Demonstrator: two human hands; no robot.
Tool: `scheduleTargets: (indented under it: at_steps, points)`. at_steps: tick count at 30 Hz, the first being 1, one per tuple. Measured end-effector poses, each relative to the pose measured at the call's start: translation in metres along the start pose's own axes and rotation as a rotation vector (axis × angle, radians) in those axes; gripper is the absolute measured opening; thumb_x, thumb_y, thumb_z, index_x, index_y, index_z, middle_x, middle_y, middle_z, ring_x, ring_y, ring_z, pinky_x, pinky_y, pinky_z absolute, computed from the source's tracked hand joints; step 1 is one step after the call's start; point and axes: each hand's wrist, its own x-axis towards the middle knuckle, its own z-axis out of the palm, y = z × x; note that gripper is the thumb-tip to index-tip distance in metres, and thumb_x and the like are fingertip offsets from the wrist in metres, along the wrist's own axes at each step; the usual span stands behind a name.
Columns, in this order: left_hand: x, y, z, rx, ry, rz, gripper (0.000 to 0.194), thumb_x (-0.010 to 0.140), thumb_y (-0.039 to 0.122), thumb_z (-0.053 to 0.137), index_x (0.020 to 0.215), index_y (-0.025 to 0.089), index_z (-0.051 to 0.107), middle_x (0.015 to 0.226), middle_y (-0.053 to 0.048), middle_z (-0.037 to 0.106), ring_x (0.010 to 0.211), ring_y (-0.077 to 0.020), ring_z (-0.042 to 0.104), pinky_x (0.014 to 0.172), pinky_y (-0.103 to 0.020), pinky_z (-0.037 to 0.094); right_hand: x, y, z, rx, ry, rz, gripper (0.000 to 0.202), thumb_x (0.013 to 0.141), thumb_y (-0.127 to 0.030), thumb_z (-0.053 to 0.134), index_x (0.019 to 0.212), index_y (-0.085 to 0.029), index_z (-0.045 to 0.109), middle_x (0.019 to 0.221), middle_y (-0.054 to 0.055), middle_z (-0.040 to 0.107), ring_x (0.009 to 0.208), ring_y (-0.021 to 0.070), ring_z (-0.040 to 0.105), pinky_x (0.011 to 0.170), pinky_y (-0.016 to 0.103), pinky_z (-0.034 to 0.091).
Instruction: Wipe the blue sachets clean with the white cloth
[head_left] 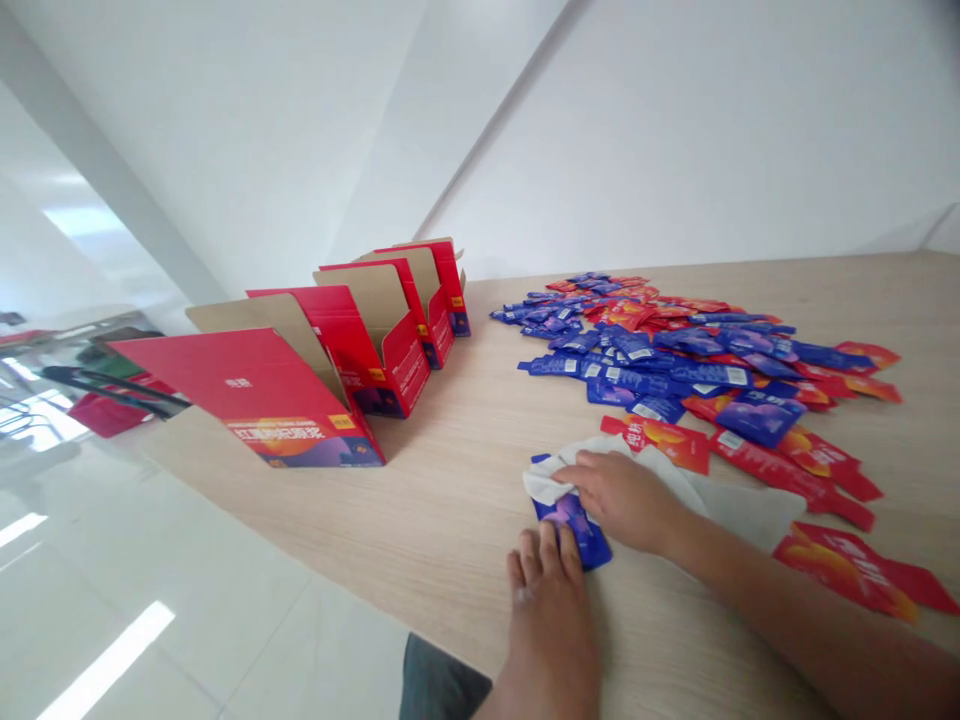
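Clutching one white cloth (742, 505), a right hand (619, 495) holds it against one blue pouch (564, 512) on the table (450, 490), while the left hand (551, 590) rests ungripping fingertips on its near end. Four red boxes (409, 365) stand at left; the pouch pile (645, 370) overlaps too much to count.

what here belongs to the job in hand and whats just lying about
Job:
flat blue printed pouch, touched by left hand
thin white cloth, in right hand
probably heaped red and blue pouches, open red cardboard boxes

Apparently just lying about:
blurred red object beyond pale wooden table
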Motion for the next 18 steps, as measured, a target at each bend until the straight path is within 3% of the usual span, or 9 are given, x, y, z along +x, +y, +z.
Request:
scheduleTargets:
  at_steps: [4, 7, 11, 14, 18]
  points:
    - [-0.001, 0.004, -0.001, 0.035, -0.01, -0.023, 0.052, 0.087, 0.003, 0.03, 0.135, 0.016, 0.042, 0.137, -0.012, 0.051, 0.125, -0.0299, 0.047, 0.099, -0.046, 0.046, -0.015, -0.012, -0.007, 0.015, 0.14, -0.048, 0.039, 0.089, -0.016, 0.042, 0.122, -0.027, 0.059, 0.095, 0.007, 0.057, 0.086, 0.02, 0.05, 0.077, 0.032, 0.033]
    - [0.001, 0.007, -0.007, 0.042, -0.062, -0.026, 0.052, 0.085, 0.002, 0.031, 0.134, 0.015, 0.044, 0.134, -0.015, 0.053, 0.126, -0.0311, 0.045, 0.102, -0.047, 0.043, -0.014, -0.023, -0.007, 0.019, 0.03, -0.171, 0.034, 0.088, -0.02, 0.047, 0.115, -0.031, 0.064, 0.09, 0.006, 0.057, 0.083, 0.0203, 0.049, 0.075, 0.033, 0.032]
    - [0.003, 0.008, -0.006, 0.06, -0.047, -0.058, 0.059, 0.083, -0.002, 0.027, 0.137, 0.017, 0.038, 0.139, -0.01, 0.048, 0.127, -0.0307, 0.045, 0.101, -0.048, 0.044, 0.0, -0.015, -0.002, 0.042, -0.035, -0.103, 0.034, 0.086, -0.017, 0.047, 0.11, -0.031, 0.066, 0.088, 0.004, 0.059, 0.08, 0.0192, 0.052, 0.072, 0.032, 0.032]
    - [0.003, 0.009, 0.001, 0.072, 0.001, -0.057, 0.058, 0.082, -0.002, 0.027, 0.135, 0.017, 0.043, 0.138, -0.01, 0.05, 0.125, -0.0303, 0.047, 0.099, -0.047, 0.046, 0.002, -0.006, -0.001, 0.08, 0.037, -0.079, 0.035, 0.085, -0.015, 0.047, 0.111, -0.03, 0.065, 0.088, 0.004, 0.06, 0.081, 0.0192, 0.052, 0.073, 0.032, 0.032]
    - [0.001, 0.011, 0.012, 0.041, 0.088, -0.082, 0.047, 0.083, 0.002, 0.036, 0.119, 0.018, 0.061, 0.121, -0.012, 0.064, 0.122, -0.0303, 0.051, 0.102, -0.048, 0.042, -0.01, -0.014, 0.002, 0.116, 0.162, -0.188, 0.029, 0.085, -0.018, 0.049, 0.106, -0.028, 0.067, 0.092, 0.005, 0.059, 0.085, 0.0198, 0.05, 0.077, 0.034, 0.031]
